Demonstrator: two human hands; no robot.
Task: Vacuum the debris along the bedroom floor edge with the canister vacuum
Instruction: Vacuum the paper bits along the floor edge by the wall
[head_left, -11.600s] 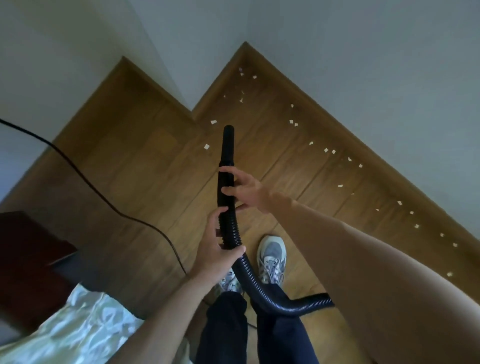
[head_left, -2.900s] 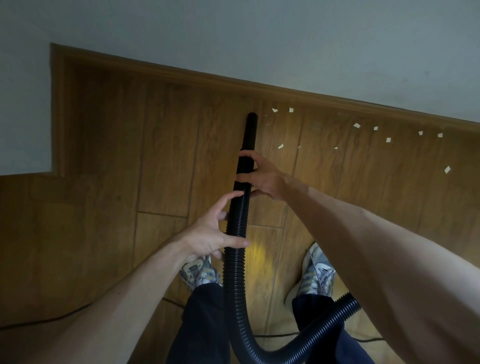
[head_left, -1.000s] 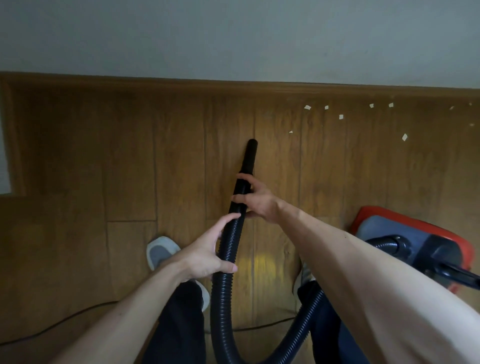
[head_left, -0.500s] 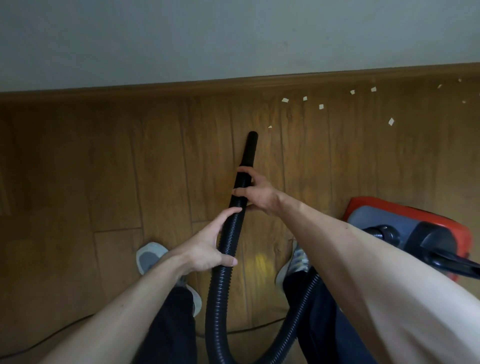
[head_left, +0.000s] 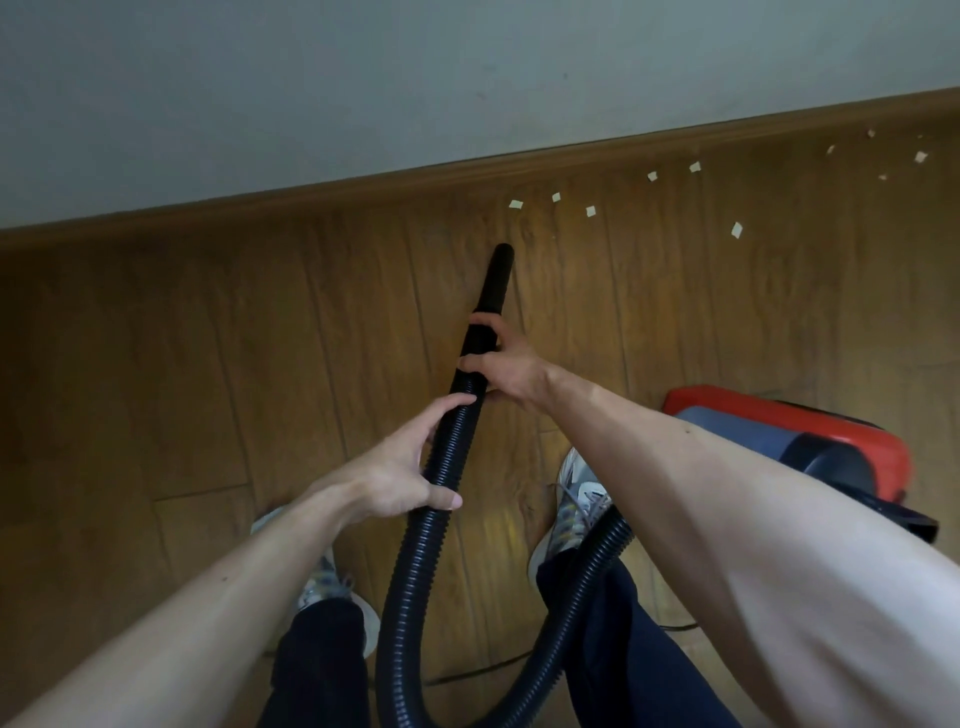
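A black ribbed vacuum hose (head_left: 415, 551) loops up from between my legs and ends in a smooth black nozzle (head_left: 496, 280) whose tip rests near the wooden floor, short of the baseboard (head_left: 363, 189). My left hand (head_left: 400, 473) is wrapped around the ribbed hose. My right hand (head_left: 506, 366) grips the hose higher up, at the base of the nozzle. Several small pale paper scraps (head_left: 589, 210) lie along the floor edge to the right of the nozzle tip. The red and grey canister vacuum (head_left: 810, 441) sits on the floor at right, partly behind my right forearm.
A pale wall (head_left: 415, 78) runs above the wooden baseboard. My feet in grey sneakers (head_left: 576, 499) stand on the wooden floor on either side of the hose. A thin black cord (head_left: 483, 670) lies on the floor behind my feet.
The view has swung so the baseboard now slopes up to the right. The nozzle tip sits closer to the scraps. The small scrap beside the tip half a second ago is no longer seen.
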